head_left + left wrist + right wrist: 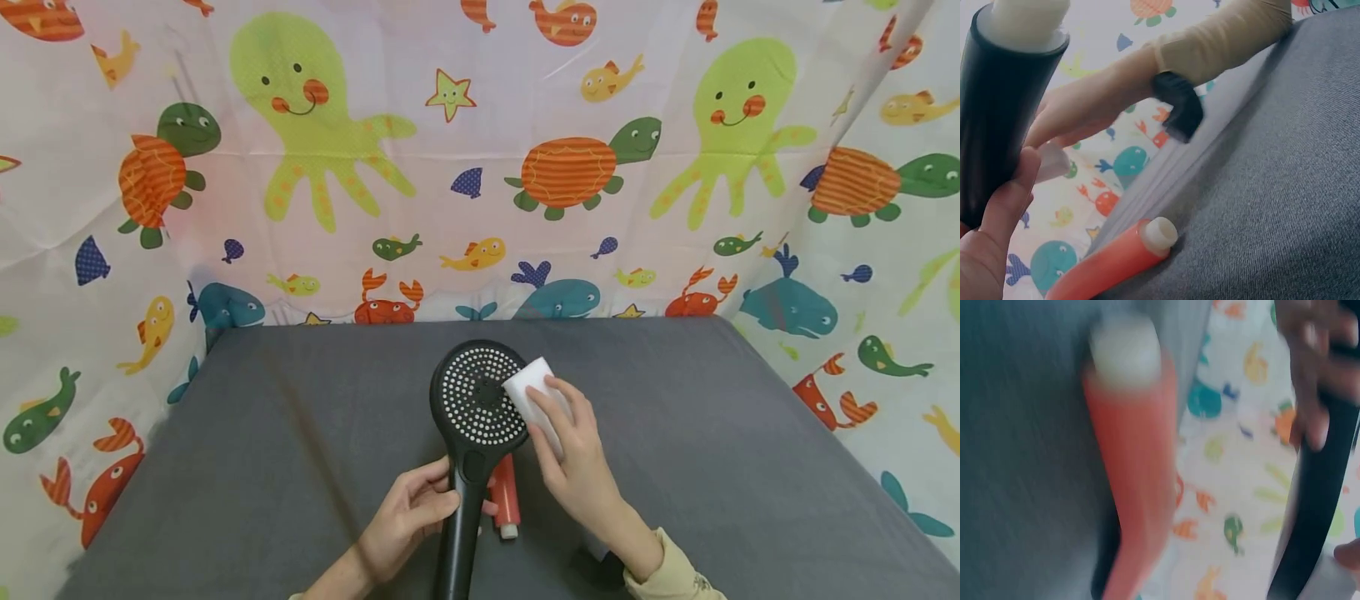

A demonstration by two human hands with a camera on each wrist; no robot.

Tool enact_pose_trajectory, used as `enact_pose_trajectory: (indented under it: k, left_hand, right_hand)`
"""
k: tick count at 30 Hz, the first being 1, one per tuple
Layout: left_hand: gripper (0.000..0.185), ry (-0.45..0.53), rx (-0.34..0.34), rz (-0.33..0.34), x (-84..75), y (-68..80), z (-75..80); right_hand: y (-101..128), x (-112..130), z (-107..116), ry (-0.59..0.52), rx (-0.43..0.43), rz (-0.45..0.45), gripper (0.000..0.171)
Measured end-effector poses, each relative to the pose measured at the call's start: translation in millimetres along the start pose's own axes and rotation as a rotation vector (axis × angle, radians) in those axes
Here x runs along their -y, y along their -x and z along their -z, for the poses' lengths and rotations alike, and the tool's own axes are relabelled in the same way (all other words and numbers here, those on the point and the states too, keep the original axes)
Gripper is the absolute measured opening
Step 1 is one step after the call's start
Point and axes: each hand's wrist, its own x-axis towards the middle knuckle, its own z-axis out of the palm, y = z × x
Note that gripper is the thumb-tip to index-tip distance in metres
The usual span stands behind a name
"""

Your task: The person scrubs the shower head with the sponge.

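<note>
A black shower head [480, 396] stands tilted up, its round face of white nozzles toward the head camera. My left hand [412, 512] grips its handle [997, 119]; the handle's pale open end shows in the left wrist view. In my right hand [577, 454] is a white sponge block [534, 392], pinched between fingers and thumb, its corner touching the right side of the nozzle face. Behind the handle lies a red-orange, tube-like object [506, 496] with a white end [1161, 234], partly hidden. It looks blurred in the right wrist view.
A grey cloth [300, 467] covers the table. Behind and along both sides hangs a white curtain [420, 192] printed with sea animals. A dark strap-like piece [1179, 106] sits at the right wrist.
</note>
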Motion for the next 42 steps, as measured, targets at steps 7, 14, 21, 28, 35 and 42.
enact_pose_trajectory:
  k: [7, 14, 21, 28, 35, 42]
  left_hand:
    - [0.042, 0.011, 0.005, 0.084, 2.7, 1.4, 0.6]
    - [0.047, 0.072, 0.056, 0.137, 6.7, 3.5, -1.7]
    - [0.047, 0.013, -0.016, 0.129, 4.2, 3.7, -1.3]
    - [0.049, -0.003, -0.116, 0.123, 2.5, 4.3, 3.5]
    - [0.044, 0.061, -0.224, 0.067, 1.2, 6.3, 10.2]
    - [0.044, 0.076, -0.188, -0.042, -0.2, 4.3, 12.6]
  right_hand:
    - [2.3, 26.5, -12.9, -0.062, 0.070, 0.207, 0.033]
    - [-27.1, 12.0, -9.2, 0.001, 0.003, 0.191, 0.033]
    - [-14.7, 3.7, -6.7, 0.064, -0.051, 0.047, 0.042]
    - [6.1, 29.8, -18.9, -0.015, 0.017, 0.151, 0.040]
    - [23.1, 49.6, -19.9, -0.136, 0.118, 0.416, 0.039]
    - [25.6, 41.8, -14.2, -0.227, 0.159, 0.659, 0.033]
